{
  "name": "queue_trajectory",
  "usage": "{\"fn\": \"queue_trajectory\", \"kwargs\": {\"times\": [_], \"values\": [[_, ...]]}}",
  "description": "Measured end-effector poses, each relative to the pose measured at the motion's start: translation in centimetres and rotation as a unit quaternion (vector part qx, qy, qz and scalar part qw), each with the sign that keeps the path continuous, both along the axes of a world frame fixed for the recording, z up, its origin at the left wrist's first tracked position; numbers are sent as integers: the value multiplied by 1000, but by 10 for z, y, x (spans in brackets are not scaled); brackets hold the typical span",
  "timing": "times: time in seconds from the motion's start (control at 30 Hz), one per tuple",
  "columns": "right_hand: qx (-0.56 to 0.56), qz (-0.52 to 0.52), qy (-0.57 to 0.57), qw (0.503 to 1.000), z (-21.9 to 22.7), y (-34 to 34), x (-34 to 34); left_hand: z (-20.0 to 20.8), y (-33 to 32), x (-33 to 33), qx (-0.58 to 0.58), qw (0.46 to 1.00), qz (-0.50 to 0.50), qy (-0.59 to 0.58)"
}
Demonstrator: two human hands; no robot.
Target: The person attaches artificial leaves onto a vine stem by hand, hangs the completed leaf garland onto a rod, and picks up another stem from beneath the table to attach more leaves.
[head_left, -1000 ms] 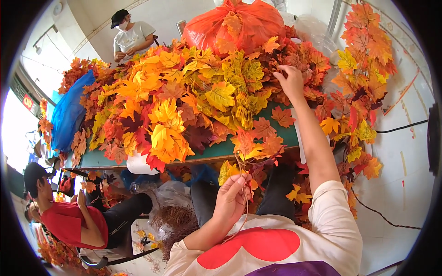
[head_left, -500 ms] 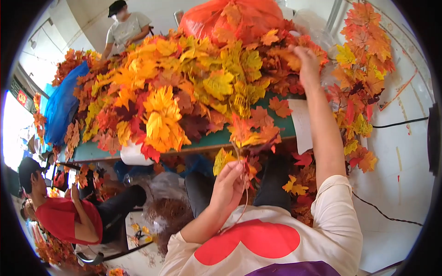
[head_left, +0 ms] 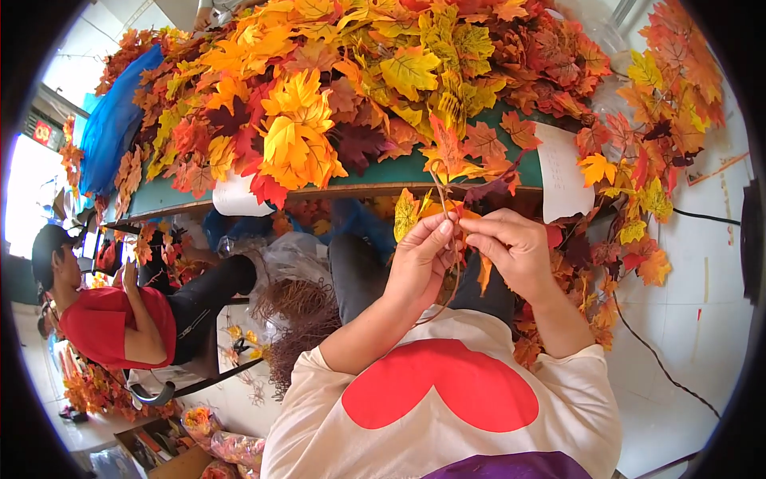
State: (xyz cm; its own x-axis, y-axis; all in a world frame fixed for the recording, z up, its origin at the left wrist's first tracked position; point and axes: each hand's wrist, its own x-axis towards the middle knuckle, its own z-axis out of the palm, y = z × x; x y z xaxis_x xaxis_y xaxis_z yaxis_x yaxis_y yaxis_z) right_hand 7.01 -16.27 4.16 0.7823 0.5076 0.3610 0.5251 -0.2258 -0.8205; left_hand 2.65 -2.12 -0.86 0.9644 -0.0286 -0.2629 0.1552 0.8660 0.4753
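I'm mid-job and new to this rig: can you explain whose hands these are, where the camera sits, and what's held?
No machine here: these are a person's bare hands, seen from a fisheye camera on that person's head, looking down, so straight edges bend. The left hand holds a thin brown stem. The right hand pinches close beside it; its exact grip is hidden. Ahead, a green tabletop carries a heap of red, orange and yellow maple-shaped leaves, with a blue plastic sheet at the left.
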Motion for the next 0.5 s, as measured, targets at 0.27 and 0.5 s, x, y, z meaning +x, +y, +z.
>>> {"fn": "queue_trajectory", "kwargs": {"times": [0.27, 0.5], "values": [[70, -70, 115, 988, -15, 3, -11, 3, -3, -9, -8, 1000, 8, 12], [56, -70, 98, 991, -18, 0, -8, 4, -6, -7, 43, 999, 21, 6]]}}
